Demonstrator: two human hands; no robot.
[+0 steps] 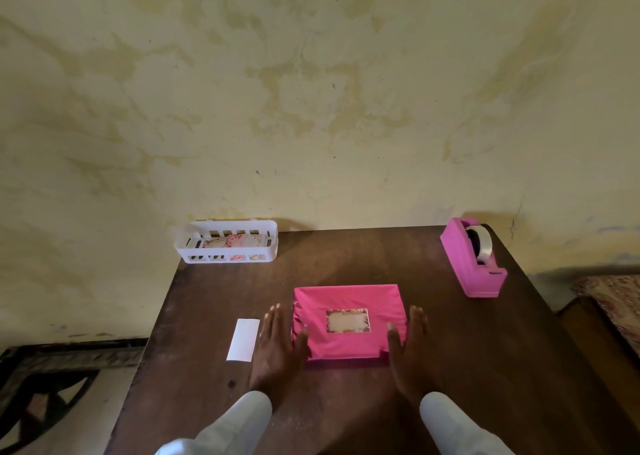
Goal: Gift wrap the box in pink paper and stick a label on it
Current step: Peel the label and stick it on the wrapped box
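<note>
Pink-wrapped box (349, 321) sat mid-worktop (450, 350), directly between hands, long axis left-right, label (348, 320) stuck on top. Left hand (277, 344) and right hand (410, 344) lay flat, fingers straight, flanking its short sides; equally near.

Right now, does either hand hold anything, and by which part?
Nothing is gripped. The left hand and the right hand lie open, fingers straight, beside the left and right sides of the pink-wrapped box, thumbs at its edges.
</note>
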